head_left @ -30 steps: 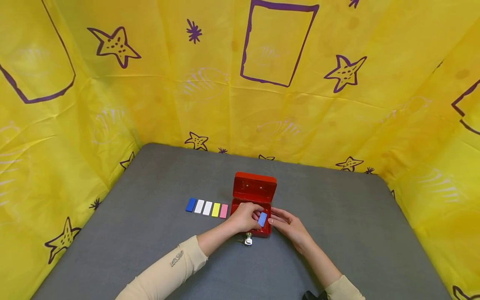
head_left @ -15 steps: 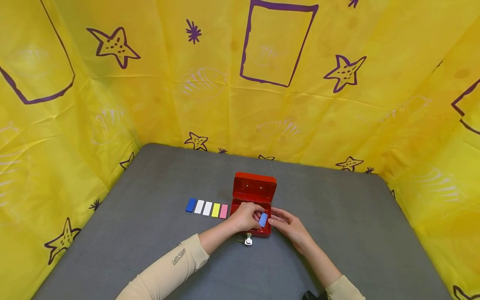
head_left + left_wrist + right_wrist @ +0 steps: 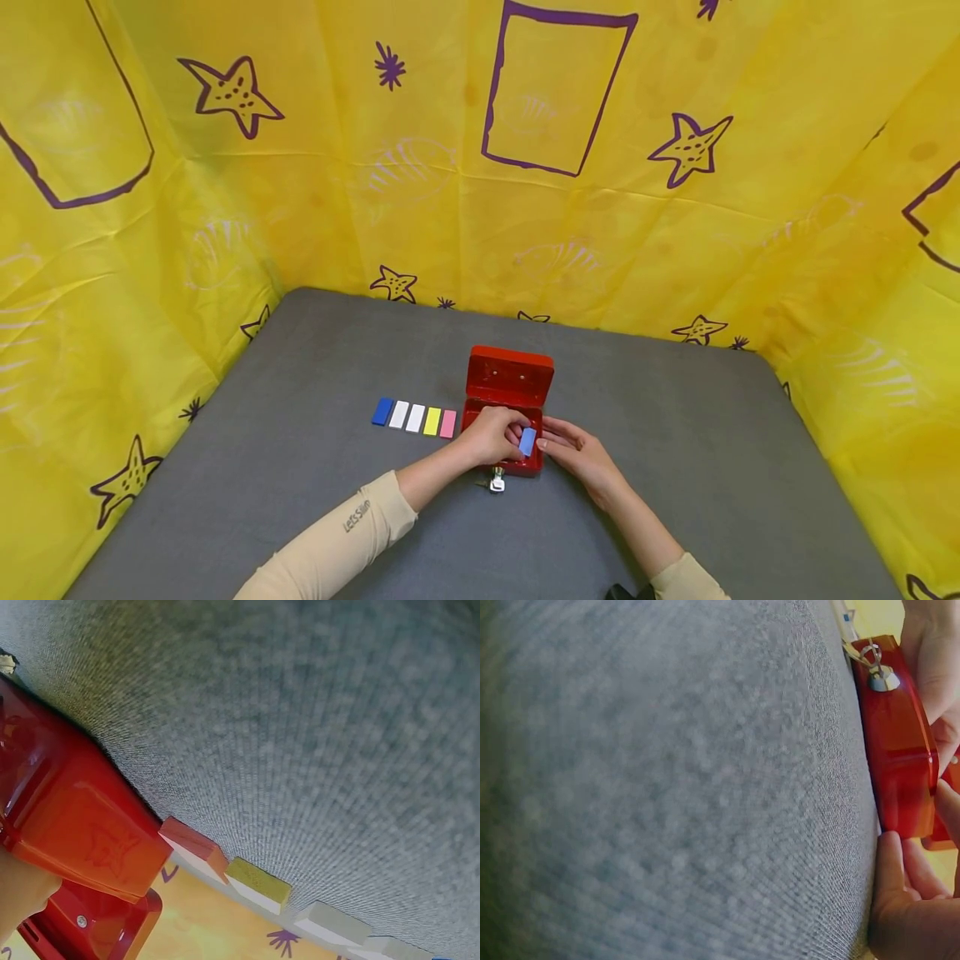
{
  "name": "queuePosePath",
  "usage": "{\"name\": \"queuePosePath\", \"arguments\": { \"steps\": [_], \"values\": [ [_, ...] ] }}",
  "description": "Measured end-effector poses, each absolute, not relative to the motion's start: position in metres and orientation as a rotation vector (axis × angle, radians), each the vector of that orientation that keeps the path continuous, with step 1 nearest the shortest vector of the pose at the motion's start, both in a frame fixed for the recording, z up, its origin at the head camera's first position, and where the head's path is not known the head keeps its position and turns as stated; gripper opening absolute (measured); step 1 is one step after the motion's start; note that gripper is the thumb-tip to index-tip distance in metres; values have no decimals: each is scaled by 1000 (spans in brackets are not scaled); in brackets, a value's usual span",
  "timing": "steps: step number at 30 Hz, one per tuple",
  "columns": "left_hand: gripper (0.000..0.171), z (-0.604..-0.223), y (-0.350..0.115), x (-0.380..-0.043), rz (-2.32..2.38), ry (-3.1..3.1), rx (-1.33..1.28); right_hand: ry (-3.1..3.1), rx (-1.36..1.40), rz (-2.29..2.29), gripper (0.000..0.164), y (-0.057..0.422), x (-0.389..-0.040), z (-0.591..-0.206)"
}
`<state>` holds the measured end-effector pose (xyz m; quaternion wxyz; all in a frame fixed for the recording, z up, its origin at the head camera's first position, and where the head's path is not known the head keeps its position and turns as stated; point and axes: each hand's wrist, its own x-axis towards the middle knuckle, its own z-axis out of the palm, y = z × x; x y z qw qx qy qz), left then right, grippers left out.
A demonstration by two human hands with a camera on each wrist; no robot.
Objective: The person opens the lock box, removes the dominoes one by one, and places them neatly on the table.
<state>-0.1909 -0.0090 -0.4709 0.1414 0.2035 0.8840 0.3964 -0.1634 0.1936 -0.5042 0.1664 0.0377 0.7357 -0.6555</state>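
A small red cash box (image 3: 470, 413) stands on the grey table with its lid (image 3: 512, 367) raised. My left hand (image 3: 491, 433) reaches over the box, and its thumb and fingers pinch a light blue block (image 3: 528, 442) inside the right part. In the right wrist view, the fingers of my right hand (image 3: 919, 922) touch the box's outer side wall, with the thumb up by the rim. That hand (image 3: 588, 462) holds nothing of its own. A key (image 3: 497, 480) sits in the lock at the box's front. My left hand hides much of the interior.
Left of the box, flat blocks lie in a row: dark blue (image 3: 382, 410), two white (image 3: 415, 417), yellow (image 3: 432, 421) and pink (image 3: 447, 423). A yellow patterned cloth (image 3: 420, 217) walls the table's back and sides. A black object (image 3: 628, 592) shows at the bottom edge.
The light blue block has shifted very slightly to the right and toward me inside the box. Both hands stay almost in place.
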Motion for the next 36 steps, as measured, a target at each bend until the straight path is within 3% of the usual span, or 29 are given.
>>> {"name": "queuePosePath", "arguments": {
  "steps": [36],
  "values": [
    [44,-465,-31,-187,1724,2127,418,2108,108,-1835,60,194,-164,-504]
  ]
}}
